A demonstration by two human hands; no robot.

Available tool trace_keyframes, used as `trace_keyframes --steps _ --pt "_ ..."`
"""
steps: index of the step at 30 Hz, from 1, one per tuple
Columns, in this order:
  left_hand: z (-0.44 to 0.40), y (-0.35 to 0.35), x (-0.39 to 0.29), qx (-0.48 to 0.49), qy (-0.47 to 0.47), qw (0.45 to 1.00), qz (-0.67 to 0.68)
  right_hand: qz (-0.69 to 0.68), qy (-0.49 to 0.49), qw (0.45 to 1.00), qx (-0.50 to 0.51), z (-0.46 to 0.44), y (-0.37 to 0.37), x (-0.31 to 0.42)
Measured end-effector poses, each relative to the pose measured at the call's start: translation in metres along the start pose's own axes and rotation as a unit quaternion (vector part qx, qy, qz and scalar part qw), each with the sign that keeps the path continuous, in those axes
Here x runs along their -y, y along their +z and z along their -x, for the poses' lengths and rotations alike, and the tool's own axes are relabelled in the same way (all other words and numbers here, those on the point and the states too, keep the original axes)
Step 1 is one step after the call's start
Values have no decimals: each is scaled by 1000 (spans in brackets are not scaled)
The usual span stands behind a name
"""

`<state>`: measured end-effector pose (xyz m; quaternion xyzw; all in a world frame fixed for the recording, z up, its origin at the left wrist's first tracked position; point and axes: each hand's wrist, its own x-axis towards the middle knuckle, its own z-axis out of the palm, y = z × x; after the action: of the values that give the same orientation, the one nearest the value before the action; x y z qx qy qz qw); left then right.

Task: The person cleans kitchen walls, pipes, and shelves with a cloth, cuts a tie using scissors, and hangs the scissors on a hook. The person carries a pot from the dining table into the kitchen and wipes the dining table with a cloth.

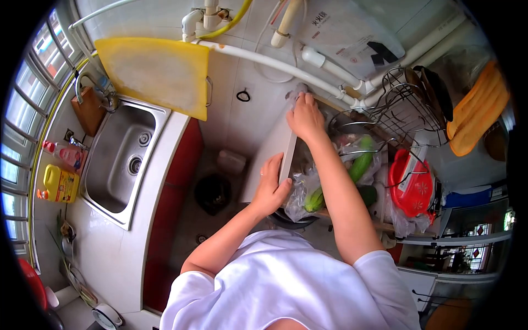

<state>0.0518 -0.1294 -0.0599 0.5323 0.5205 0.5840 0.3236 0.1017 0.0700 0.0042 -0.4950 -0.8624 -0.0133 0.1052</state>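
My left hand (269, 186) grips the edge of a pale panel (268, 147), the side of an open wooden compartment, with fingers on the outer face and the thumb inside. At the panel's far end, my right hand (306, 116) is closed at a crumpled greyish piece (297, 91), which could be cloth or plastic; the fingers partly cover it. Below my right forearm, inside the compartment, lie a long green vegetable (361, 160) and a clear plastic bag (300, 193) with a green vegetable (314, 201) in it.
A wire rack (404, 110) and a red basket (410, 184) stand at the right. Orange gloves (474, 110) hang beyond. White pipes (264, 59) run along the wall. At left are a yellow-edged board (157, 74), a steel sink (118, 170) and a yellow jug (59, 183).
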Motion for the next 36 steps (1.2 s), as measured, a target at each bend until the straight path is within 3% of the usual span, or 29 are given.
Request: trace_keyframes --steps 5,7,17,22,29,31,36 --pt "1 0 1 -6 -8 1000 7 -30 52 998 -9 -27 7 -5" --pt "1 0 3 -9 -4 1000 6 -26 89 995 39 -34 0 -1" --pt "2 2 3 -15 -5 1000 7 25 83 994 61 -44 -12 -6" --pt "2 3 7 -16 -1 1000 12 59 94 982 154 -49 -20 -2" --pt "3 3 7 -18 -6 1000 -3 38 127 978 160 -27 -17 2" --pt "1 3 8 -14 1 1000 -5 34 84 994 60 -22 -7 2" --pt "4 2 9 -3 -7 1000 8 -36 81 994 69 -19 0 -6"
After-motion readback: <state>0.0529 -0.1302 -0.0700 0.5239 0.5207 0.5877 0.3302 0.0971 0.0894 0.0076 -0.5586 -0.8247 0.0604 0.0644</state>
